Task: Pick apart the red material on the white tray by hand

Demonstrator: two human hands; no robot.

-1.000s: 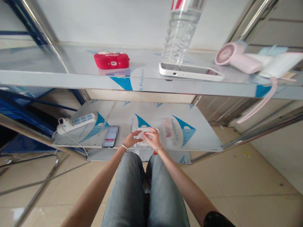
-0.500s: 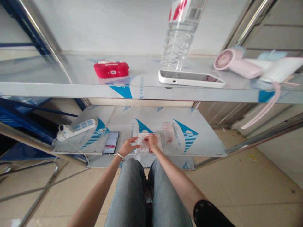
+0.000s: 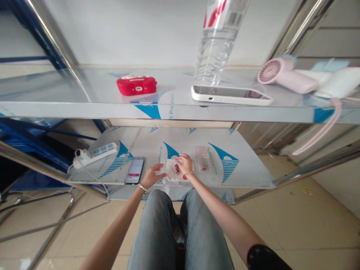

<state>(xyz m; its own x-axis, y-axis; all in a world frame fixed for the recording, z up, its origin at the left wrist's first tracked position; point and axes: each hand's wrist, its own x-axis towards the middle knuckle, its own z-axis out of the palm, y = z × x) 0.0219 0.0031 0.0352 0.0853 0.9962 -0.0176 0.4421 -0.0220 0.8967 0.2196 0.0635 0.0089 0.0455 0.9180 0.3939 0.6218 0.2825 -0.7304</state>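
Bag [image 3: 172,170], a small clear plastic one with something reddish inside, sits at the near edge of the lower shelf [image 3: 247,170], just beyond the person's knees. Both hands are on it. The left hand [image 3: 153,175] pinches the bag's left edge between thumb and fingers, the rest of the hand loosely curled. The right hand [image 3: 185,165] is bent over the bag's right side with its fingers closed down on the top edge; how tightly it grips cannot be told at this size. Each wrist carries a bracelet.

Just left of the bag lies a phone [image 3: 134,170], flat on the shelf with its screen up. Farther left, near the shelf's left edge, lies a white power strip [image 3: 95,154] with its cord trailing toward the floor. Just right of the right hand lies a second small clear packet [image 3: 203,163] with reddish contents, apart from the bag.

On the upper shelf [image 3: 84,108] stand a red case [image 3: 136,85] at the left, a clear water bottle [image 3: 215,52] in the middle with a white-cased phone [image 3: 230,95] lying in front of it, and a pink handheld fan [image 3: 284,75] at the right.
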